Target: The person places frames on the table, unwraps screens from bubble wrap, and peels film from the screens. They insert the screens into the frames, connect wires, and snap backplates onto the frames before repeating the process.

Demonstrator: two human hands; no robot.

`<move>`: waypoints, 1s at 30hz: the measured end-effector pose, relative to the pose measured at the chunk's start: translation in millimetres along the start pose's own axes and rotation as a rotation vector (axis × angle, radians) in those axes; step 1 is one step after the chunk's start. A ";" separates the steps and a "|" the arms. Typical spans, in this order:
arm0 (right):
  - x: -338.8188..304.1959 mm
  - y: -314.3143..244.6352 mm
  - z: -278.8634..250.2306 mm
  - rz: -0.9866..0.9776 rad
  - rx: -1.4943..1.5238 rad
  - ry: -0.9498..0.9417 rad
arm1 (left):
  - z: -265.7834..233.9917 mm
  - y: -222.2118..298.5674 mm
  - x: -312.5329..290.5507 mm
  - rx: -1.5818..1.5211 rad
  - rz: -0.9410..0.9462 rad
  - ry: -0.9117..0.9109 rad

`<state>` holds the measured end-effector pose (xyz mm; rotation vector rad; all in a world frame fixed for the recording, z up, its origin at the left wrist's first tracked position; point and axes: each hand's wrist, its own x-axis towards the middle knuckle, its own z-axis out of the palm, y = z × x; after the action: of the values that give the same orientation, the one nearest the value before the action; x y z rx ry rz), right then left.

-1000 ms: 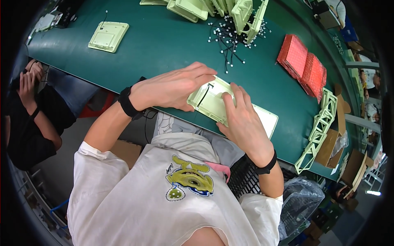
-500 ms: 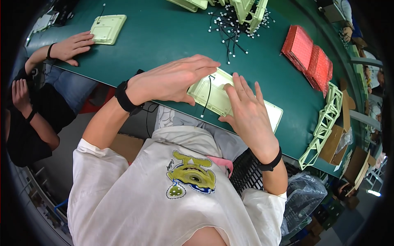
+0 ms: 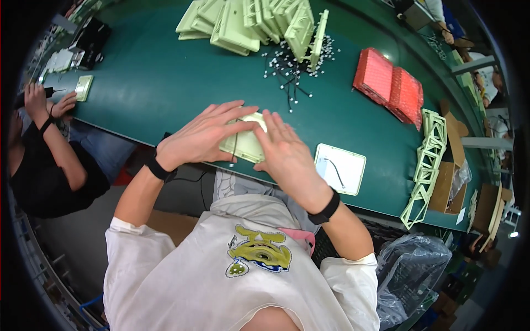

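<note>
Worker seated at the near edge of a green table [image 3: 154, 83]. Both hands lie flat on one pale green plastic panel [image 3: 243, 144], which sits on the table edge directly in front of the worker's chest. Left hand [image 3: 201, 138]: fingers extended and spread, palm down, covering the panel's left side; no curl around it, so pressing rather than gripping. Right hand [image 3: 287, 157]: likewise open, fingers straight and pointing away from the body, resting across the panel's right side. The two hands nearly meet over the middle of the panel. A thin dark wire [image 3: 234, 149] runs down the panel's face between them. Black wristbands on both wrists.

Just right of the right hand, apart from it: a second panel [image 3: 340, 169], whitish, lying flat with a short dark wire on it. Farther back, a scatter of black wires with white tips [image 3: 287, 71] next to a stack of pale green panels [image 3: 259, 22]. Two red trays [image 3: 389, 83] to the right rear. Pale green lattice frames [image 3: 425, 165] along the right edge.

At far left, another person's hands [image 3: 52, 102] work beside a small panel [image 3: 84, 87].
</note>
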<state>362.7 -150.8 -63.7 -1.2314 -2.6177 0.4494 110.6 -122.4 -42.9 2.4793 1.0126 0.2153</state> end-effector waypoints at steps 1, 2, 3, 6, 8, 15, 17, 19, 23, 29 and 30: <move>3.5 -1.0 3.2 -0.008 0.018 0.005 | -1.5 -0.2 -1.4 -0.004 -0.019 0.006; 5.7 -3.5 4.3 -0.013 0.039 0.008 | -3.3 -1.4 -4.3 -0.011 -0.038 0.008; 7.1 -6.0 1.9 -0.004 0.030 0.022 | -6.8 -3.4 -6.0 -0.001 -0.021 0.010; 8.3 -12.1 -10.0 -0.073 0.003 -0.029 | -18.6 -10.1 -13.6 -0.043 -0.058 -0.033; 10.6 -11.9 -51.2 -0.115 -0.023 0.078 | -28.6 -20.2 -23.9 -0.029 -0.090 -0.023; 72.7 100.0 -140.3 0.379 -0.205 0.161 | -65.9 -95.7 -95.1 0.032 -0.357 0.058; 93.0 115.0 -132.1 0.347 -0.212 0.219 | -77.0 -118.7 -106.4 0.011 -0.411 0.081; 114.3 111.1 -121.3 0.367 -0.128 0.155 | -84.2 -136.6 -117.0 -0.027 -0.431 0.083; 122.8 139.8 -114.5 0.411 -0.020 0.352 | -105.0 -89.0 -106.0 0.075 -0.479 0.047; 46.4 139.6 -159.3 0.481 0.633 0.606 | -114.1 9.4 -79.4 0.094 -0.274 -0.003; 32.5 150.7 -157.0 0.454 0.799 0.668 | -111.7 22.9 -64.9 0.118 -0.197 -0.008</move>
<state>499.2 -6.1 30.1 -1.3354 -1.3756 0.8616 44.2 -143.1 68.4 2.4600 1.2910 0.0846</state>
